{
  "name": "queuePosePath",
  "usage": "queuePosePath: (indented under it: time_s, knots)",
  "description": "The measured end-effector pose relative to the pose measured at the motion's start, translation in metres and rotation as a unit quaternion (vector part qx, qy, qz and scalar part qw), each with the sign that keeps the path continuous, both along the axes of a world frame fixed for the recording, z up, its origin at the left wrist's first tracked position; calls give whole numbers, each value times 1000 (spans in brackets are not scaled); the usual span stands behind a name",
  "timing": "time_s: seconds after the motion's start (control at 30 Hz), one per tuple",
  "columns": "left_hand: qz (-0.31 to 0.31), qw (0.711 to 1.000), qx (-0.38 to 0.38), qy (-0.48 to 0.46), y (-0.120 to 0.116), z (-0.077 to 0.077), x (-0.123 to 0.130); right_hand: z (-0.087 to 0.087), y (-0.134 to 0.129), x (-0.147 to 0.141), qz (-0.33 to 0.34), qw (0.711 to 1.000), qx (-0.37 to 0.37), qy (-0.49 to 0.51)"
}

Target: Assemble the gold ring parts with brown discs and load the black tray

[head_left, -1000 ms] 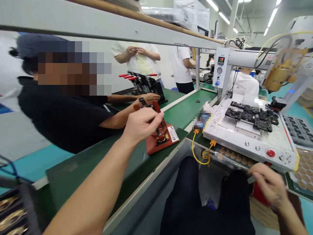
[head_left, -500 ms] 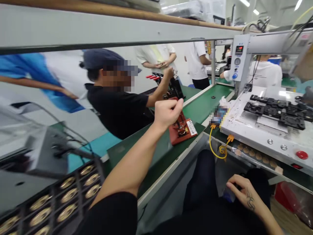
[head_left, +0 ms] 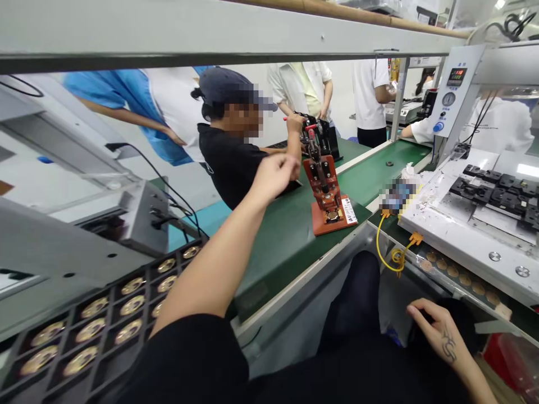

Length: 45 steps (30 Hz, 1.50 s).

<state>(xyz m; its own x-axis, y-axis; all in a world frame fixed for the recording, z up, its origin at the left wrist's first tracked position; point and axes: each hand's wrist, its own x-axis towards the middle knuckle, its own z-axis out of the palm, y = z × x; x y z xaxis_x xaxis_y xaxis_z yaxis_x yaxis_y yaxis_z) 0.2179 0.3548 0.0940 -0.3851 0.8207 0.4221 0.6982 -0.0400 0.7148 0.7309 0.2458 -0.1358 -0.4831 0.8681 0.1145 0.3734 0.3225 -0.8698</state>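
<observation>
Head view: at lower left, a black tray (head_left: pixel 110 367) of round gold pieces (head_left: pixel 90 330) runs off the edge, partly covered by the person's sleeve (head_left: pixel 202 348). The left hand (head_left: pixel 275 175), blurred, curls loosely just left of a red press (head_left: pixel 326 193) on the green bench (head_left: pixel 282 235); I cannot tell whether it holds anything. Right of the press and nearer, the right hand (head_left: pixel 435 324) curls over the lap (head_left: pixel 357 297), palm hidden, contents equally unclear.

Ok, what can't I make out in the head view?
Head view:
Whatever the left hand may enclose: hidden by its curl.
Red fixture: label writing too small.
Tray: cut by the bottom edge, partly behind the sleeve.
White machine: cut by the right edge.
</observation>
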Motion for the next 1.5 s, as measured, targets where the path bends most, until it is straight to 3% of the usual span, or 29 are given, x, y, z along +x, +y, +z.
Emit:
queuePosePath:
  time_s: [0.07, 0.13, 0.27, 0.4, 0.57, 0.7, 0.8, 0.9, 1.03, 1.13, 1.2, 1.27, 1.33, 1.43, 1.5]
  knots:
    - [-85, 982, -170, -10, -15, -35, 5, -3, 0, 1, -1, 1000, -16, -9]
    - [-151, 950, -272, -19, -20, -68, 18, -2, 1, -1, 4, 1000, -26, -17]
    - [-142, 951, -273, -12, -6, -117, 47, 7, 8, -11, 11, 999, -30, -27]
    - [-109, 964, -240, 5, 12, -136, 59, 13, 10, -19, 20, 999, -35, -27]
    - [-97, 971, -218, -1, 10, -132, 57, 13, 8, -18, 18, 999, -42, -29]
    - [-143, 960, -240, -29, -19, -117, 66, 17, 11, -17, -10, 998, -67, -6]
    - [-248, 938, -238, -48, -51, -103, 97, 33, 14, -27, -22, 993, -106, 49]
    - [-348, 916, -197, -36, -82, -89, 143, 59, 19, -47, -13, 987, -112, 115]
    - [-380, 913, -106, 102, -106, -75, 196, 95, 23, -75, -11, 980, -96, 174]
    - [-382, 906, -60, 170, -112, -70, 213, 111, 23, -83, -19, 977, -96, 187]
    - [-386, 907, -56, 160, -113, -68, 217, 116, 22, -83, -24, 974, -107, 198]
    - [-397, 910, -75, 94, -114, -67, 217, 119, 22, -81, -21, 970, -123, 209]
    - [-420, 897, -128, -47, -113, -67, 216, 120, 21, -78, -18, 967, -137, 213]
    - [-426, 820, -222, -311, -112, -70, 214, 122, 21, -76, -26, 964, -146, 219]
    - [-399, 779, -250, -415, -110, -73, 214, 124, 21, -75, -30, 963, -146, 224]
